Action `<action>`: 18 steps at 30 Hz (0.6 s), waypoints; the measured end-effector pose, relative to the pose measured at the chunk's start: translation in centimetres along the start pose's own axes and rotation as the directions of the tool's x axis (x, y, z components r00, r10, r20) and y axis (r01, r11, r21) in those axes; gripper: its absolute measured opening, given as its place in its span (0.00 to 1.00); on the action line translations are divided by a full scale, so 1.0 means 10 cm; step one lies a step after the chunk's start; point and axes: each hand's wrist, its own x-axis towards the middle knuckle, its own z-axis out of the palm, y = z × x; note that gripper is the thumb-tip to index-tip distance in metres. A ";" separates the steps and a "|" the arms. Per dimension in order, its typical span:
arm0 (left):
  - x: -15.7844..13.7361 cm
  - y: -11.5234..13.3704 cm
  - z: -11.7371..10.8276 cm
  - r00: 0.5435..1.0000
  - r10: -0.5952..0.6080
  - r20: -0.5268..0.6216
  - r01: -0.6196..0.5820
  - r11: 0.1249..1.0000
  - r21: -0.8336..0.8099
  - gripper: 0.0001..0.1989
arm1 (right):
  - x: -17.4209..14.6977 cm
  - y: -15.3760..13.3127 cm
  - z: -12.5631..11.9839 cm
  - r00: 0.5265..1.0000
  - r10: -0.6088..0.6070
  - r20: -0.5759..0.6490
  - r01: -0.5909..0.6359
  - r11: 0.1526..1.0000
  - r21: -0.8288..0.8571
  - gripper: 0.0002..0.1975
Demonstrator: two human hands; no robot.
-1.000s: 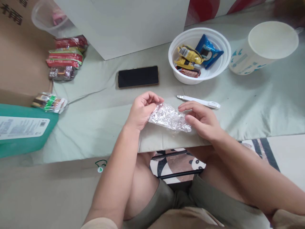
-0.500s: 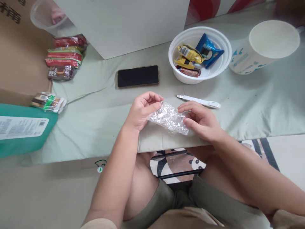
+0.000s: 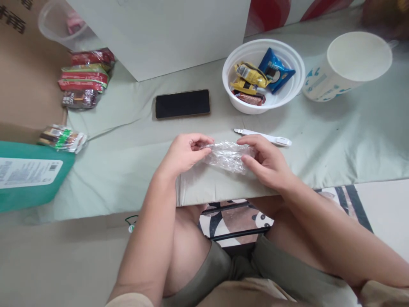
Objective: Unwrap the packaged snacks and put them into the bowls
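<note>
A crumpled clear plastic bag (image 3: 227,157) is stretched sideways between my two hands, just above the front part of the table. My left hand (image 3: 185,152) pinches its left end between thumb and fingers. The right end of the plastic runs in between the curled fingers and thumb of my right hand (image 3: 266,161); its exact grip there is partly hidden. Right behind my right hand lies a white utility knife (image 3: 263,137), with its blade end pointing left.
Beyond the knife stands a white bowl (image 3: 231,91) with wrapped snacks, beside a tall paper cup (image 3: 329,85). A phone (image 3: 182,104) lies left of the bowl. Several snack packs (image 3: 83,80), a cardboard box (image 3: 28,76) and a green package (image 3: 35,194) line the left side.
The plastic has turned from slanting down to the right to nearly level and looks flatter. My left hand has moved slightly left and nearer to me. The view has shifted a little.
</note>
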 end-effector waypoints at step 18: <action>-0.06 0.13 0.08 0.994 0.084 -0.070 -0.087 0.995 -0.052 0.06 | 0.01 -0.03 0.06 0.990 0.063 0.123 -0.063 0.998 0.000 0.21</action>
